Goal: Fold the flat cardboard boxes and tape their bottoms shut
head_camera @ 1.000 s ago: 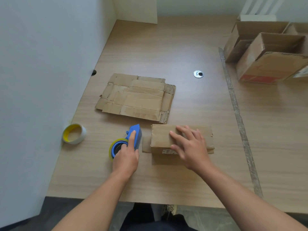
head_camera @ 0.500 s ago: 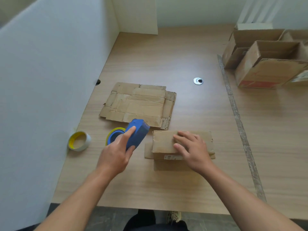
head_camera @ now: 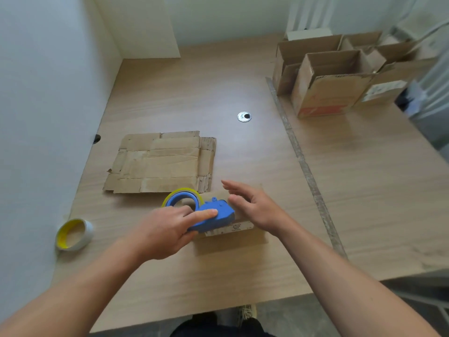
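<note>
taping step: left hand (head_camera: 167, 229) grips dispenser (head_camera: 213, 216) over box (head_camera: 233, 242); right hand (head_camera: 255, 205), fingers spread, hovers just beside it. next, likely: press tape down, draw along seam.

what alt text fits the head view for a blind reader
The left hand grips a blue tape dispenser over a folded cardboard box on a wooden table, the open right hand beside it. Flat cardboard lies behind.

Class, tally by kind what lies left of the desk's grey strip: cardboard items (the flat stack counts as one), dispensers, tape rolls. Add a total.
Cardboard items: 2, flat stack and box
Dispensers: 1, blue dispenser
Tape rolls: 2, mounted roll and loose roll
Total: 5
</note>
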Tool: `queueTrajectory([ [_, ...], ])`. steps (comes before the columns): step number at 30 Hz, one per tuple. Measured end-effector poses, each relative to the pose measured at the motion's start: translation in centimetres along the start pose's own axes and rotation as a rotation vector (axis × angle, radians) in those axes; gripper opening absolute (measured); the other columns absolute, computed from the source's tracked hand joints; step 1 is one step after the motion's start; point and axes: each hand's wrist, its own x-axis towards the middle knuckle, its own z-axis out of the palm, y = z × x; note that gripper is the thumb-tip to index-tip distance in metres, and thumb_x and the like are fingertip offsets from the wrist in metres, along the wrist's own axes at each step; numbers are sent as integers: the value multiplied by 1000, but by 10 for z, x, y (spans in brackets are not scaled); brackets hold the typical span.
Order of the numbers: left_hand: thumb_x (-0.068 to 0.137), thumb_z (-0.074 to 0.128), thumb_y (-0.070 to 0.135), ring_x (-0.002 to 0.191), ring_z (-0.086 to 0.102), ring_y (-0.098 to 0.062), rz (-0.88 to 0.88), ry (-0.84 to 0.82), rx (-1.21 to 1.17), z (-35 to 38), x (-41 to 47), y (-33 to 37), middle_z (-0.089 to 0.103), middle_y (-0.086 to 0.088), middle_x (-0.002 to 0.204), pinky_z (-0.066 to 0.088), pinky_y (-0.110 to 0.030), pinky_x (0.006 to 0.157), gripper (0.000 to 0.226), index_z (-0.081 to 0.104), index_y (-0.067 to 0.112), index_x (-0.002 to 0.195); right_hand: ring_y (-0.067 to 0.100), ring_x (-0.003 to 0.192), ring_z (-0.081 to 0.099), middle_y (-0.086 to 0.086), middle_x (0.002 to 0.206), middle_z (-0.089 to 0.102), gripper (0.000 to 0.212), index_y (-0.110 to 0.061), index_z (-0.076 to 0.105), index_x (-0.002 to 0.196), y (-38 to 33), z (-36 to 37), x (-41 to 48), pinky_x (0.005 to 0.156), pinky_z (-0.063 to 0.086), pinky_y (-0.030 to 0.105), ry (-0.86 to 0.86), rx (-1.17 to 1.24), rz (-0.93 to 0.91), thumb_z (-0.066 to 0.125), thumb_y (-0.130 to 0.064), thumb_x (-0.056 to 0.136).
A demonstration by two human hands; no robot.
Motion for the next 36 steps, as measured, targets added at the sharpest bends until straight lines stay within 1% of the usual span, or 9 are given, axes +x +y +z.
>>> queueTrajectory([
  [6, 88, 44, 41, 56, 53, -18, 19, -37, -30, -1, 12, -1, 56, 9, 76, 45, -27, 44, 56, 32, 43, 142, 2, 117, 58, -6, 125, 66, 17, -13, 75, 102, 7, -2, 3, 103, 44, 23, 83, -62, -7, 58, -17, 99],
  [13, 87, 43, 46, 68, 62, -19, -41, -47, -103, 1, 13, -3, 63, 9, 88, 51, -32, 53, 57, 25, 53, 141, -6, 109, 58, -14, 115, 66, 14, -10, 74, 93, 19, 4, -1, 95, 44, 16, 173, -80, -54, 61, -16, 97],
  [17, 86, 36, 53, 81, 64, -21, -86, -93, -134, -3, 15, -4, 67, 8, 103, 53, -36, 65, 58, 15, 62, 139, 0, 107, 62, -19, 111, 66, 13, -15, 75, 90, 26, 6, -3, 95, 49, 24, 241, 15, -32, 64, -14, 95],
  [20, 83, 39, 52, 65, 57, -18, -106, -100, -141, -18, 20, 2, 68, 11, 104, 45, -27, 59, 60, 19, 61, 139, 2, 106, 63, -15, 114, 68, 14, -12, 76, 93, 26, 5, -4, 93, 50, 25, 265, 63, -3, 63, -14, 95],
  [23, 79, 40, 55, 58, 50, -12, -159, -176, -216, -38, 27, -1, 67, 6, 85, 37, -18, 55, 62, 19, 73, 135, 3, 107, 62, -12, 115, 69, 14, -12, 77, 90, 25, 3, -4, 93, 50, 25, 277, 121, 9, 63, -13, 94],
  [25, 75, 41, 57, 62, 56, -13, -224, -253, -310, -49, 31, -5, 66, 3, 83, 45, -22, 57, 62, 19, 78, 129, 5, 108, 62, -11, 114, 69, 16, -17, 76, 82, 25, 3, -4, 94, 50, 28, 282, 151, 9, 65, -14, 93],
  [27, 72, 46, 57, 76, 63, -11, -298, -298, -406, -59, 35, -8, 68, 8, 99, 54, -30, 67, 62, 26, 78, 127, 5, 108, 62, -13, 114, 67, 21, -20, 74, 75, 24, 4, -3, 93, 49, 27, 286, 177, 26, 65, -12, 92],
  [31, 72, 55, 47, 96, 61, -6, -403, -367, -512, -63, 40, -9, 59, 22, 119, 56, -36, 80, 57, 40, 73, 120, 2, 111, 61, -10, 117, 67, 29, -17, 71, 67, 25, 0, -2, 92, 44, 21, 382, 333, 79, 62, -4, 91],
  [36, 68, 55, 47, 94, 57, 2, -477, -449, -544, -62, 62, -1, 54, 31, 112, 46, -22, 73, 52, 43, 69, 113, 12, 103, 67, 1, 107, 63, 27, -2, 63, 69, 24, -2, 3, 86, 53, 24, 496, 722, 181, 52, 12, 88],
])
